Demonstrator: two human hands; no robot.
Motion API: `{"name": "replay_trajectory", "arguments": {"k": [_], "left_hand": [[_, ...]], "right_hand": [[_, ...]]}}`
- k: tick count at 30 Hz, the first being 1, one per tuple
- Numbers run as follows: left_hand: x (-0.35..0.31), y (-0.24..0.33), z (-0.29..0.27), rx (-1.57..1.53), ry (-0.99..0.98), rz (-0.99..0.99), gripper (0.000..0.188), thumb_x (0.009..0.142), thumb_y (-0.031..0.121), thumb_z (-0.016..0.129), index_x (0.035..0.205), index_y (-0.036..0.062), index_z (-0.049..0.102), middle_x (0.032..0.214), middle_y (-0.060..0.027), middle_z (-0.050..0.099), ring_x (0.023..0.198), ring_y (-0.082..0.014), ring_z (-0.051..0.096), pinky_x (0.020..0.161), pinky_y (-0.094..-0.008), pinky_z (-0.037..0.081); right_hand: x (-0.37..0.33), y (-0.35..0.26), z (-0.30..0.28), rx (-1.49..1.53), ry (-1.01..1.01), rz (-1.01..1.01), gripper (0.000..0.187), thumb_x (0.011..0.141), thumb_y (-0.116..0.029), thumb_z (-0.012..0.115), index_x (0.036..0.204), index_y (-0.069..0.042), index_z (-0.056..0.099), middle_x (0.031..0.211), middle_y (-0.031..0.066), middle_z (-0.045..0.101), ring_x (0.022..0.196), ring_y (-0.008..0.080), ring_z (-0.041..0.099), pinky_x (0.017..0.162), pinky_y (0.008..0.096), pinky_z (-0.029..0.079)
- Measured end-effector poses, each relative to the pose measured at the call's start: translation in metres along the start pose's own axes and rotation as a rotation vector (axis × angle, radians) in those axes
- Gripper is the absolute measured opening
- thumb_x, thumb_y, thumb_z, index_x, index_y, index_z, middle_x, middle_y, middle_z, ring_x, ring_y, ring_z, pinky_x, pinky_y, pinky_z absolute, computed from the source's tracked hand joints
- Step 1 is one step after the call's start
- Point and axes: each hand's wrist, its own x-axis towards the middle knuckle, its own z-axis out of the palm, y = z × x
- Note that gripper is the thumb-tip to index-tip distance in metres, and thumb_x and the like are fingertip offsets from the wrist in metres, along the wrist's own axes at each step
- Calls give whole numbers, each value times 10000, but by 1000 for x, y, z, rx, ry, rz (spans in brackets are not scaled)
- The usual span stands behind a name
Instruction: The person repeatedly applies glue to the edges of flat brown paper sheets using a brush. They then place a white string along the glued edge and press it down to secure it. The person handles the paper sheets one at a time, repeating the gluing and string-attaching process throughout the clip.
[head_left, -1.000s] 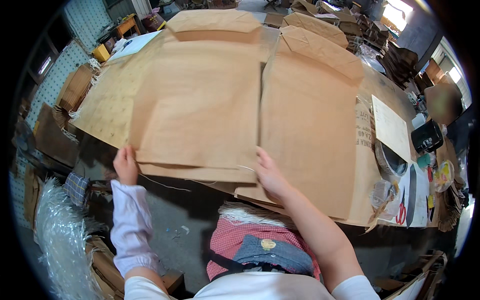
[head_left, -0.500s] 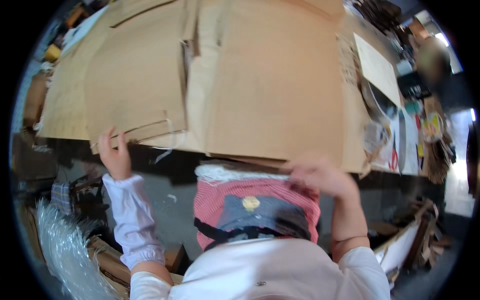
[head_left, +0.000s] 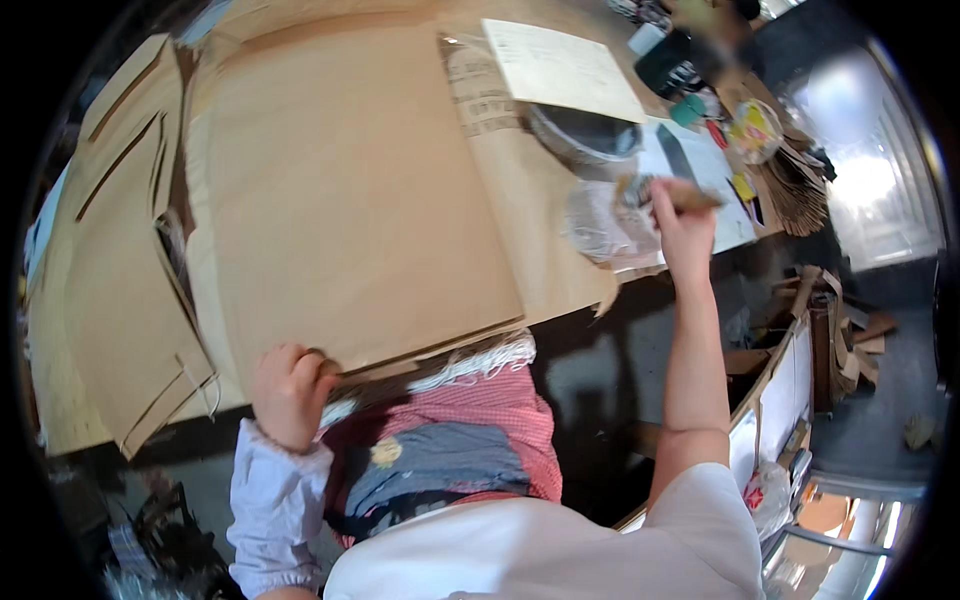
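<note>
Broad brown paperboard sheets (head_left: 350, 190) lie stacked at the middle of the table, their near edge facing me. My left hand (head_left: 288, 395) is closed at the near left corner of this stack, fingers curled. A small dark brown bit shows by its fingertips, too small to name. Over the right part of the table, my right hand (head_left: 685, 235) grips a short brown thing (head_left: 700, 199) with a greyish, mottled left end; blur hides its kind. Right beside that hand sits a crumpled clear plastic bag (head_left: 595, 222).
Folded brown board (head_left: 125, 270) with slits and a white string (head_left: 213, 392) lies at left. Past the plastic bag are a dark round bowl (head_left: 580, 135), a pale written sheet (head_left: 565, 68) and a blade (head_left: 675, 152). Cardboard scraps (head_left: 865, 340) stand beyond the table's right end.
The view has swung right. My left hand has gone from the slitted board to the middle stack's corner. My right hand has reached from the front edge to the right and now holds the brown thing.
</note>
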Motion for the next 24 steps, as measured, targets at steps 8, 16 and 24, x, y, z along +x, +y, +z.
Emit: {"name": "replay_trajectory", "arguments": {"k": [8, 16, 24], "left_hand": [[-21, 28, 15, 73, 166, -18, 283, 567, 85, 772, 775, 38, 585, 779, -113, 529, 753, -312, 526, 671, -415, 424], [-120, -46, 108, 185, -296, -168, 263, 706, 189, 681, 933, 59, 657, 970, -148, 622, 881, -340, 588, 772, -435, 475], [-119, -65, 117, -152, -337, -405, 129, 658, 177, 697, 746, 84, 682, 704, -161, 622, 699, -346, 605, 640, -460, 483]], "right_hand": [[110, 57, 58, 256, 0, 307, 212, 857, -176, 626, 846, 32, 587, 642, 71, 614, 481, 95, 534, 437, 221, 416], [113, 33, 47, 182, 60, 299, 265, 849, -224, 640, 768, 22, 581, 581, 53, 589, 434, 87, 494, 414, 235, 385], [140, 29, 41, -428, -118, 111, 376, 770, -301, 592, 716, 69, 636, 670, 226, 633, 631, 312, 645, 631, 388, 508]]}}
